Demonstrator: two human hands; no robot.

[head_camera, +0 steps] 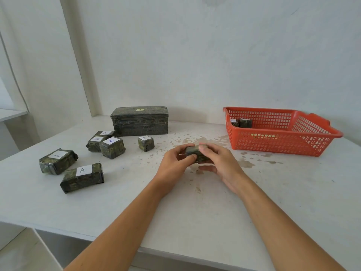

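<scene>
Both hands hold one small dark green wrapped block point(195, 153) just above the middle of the white table point(195, 212). My left hand point(173, 163) grips its left side with thumb and fingers. My right hand point(218, 161) curls over its top and right side. Most of the block is hidden by fingers. An orange mesh basket point(293, 145) stands at the right back, with one small wrapped block point(243, 123) lying in its far left corner.
Several camouflage-wrapped blocks with white "A" labels lie at the left: two long ones point(82, 178) point(57, 161), a cluster point(109, 144), a small cube point(146, 143). A large wrapped box point(139, 121) stands against the wall. Brown stains mark the table's middle.
</scene>
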